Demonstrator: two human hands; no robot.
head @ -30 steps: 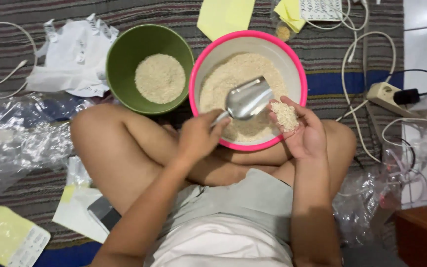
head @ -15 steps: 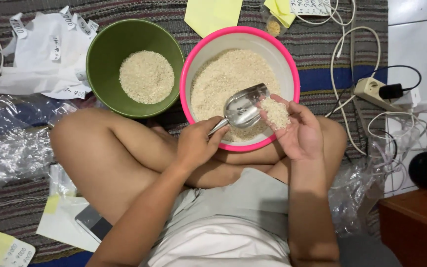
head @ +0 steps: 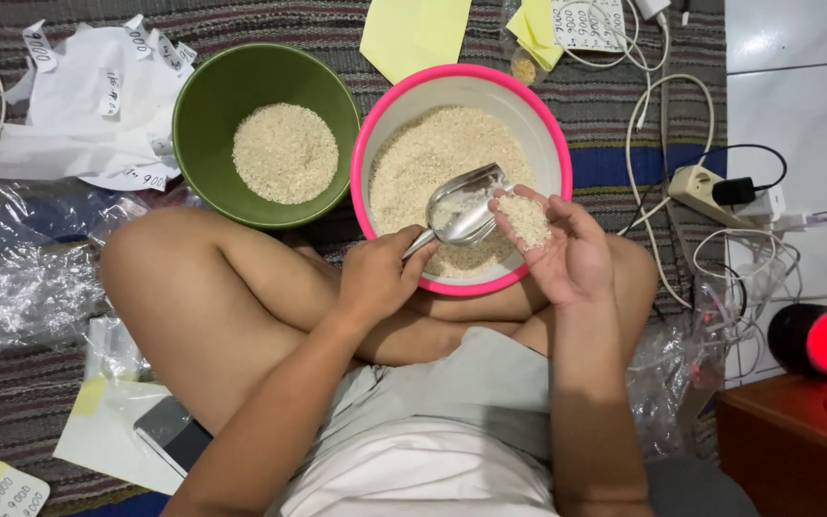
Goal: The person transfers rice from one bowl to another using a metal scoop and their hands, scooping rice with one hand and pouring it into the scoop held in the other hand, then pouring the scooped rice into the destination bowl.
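I sit cross-legged on a striped mat. My left hand [head: 376,278] grips the handle of a metal scoop [head: 466,206], which hangs over the pink bowl [head: 549,134] full of rice and holds a little rice. My right hand [head: 557,244] is cupped palm-up beside the scoop's mouth, with a small heap of rice [head: 525,218] on its fingers, touching the scoop's edge. A green bowl [head: 205,105] to the left of the pink one holds a smaller mound of rice.
White paper slips [head: 88,105] and crumpled clear plastic bags [head: 21,268] lie at left. Yellow paper [head: 413,33] lies behind the bowls. A power strip [head: 705,191] with tangled cables sits at right, near a red lamp [head: 820,340] and a wooden cabinet corner [head: 796,450]. A phone [head: 174,433] rests by my leg.
The camera view has shifted, so the bowls sit further left in the frame. My right hand with the rice has closed in on the scoop's mouth; the scoop stays over the pink bowl.
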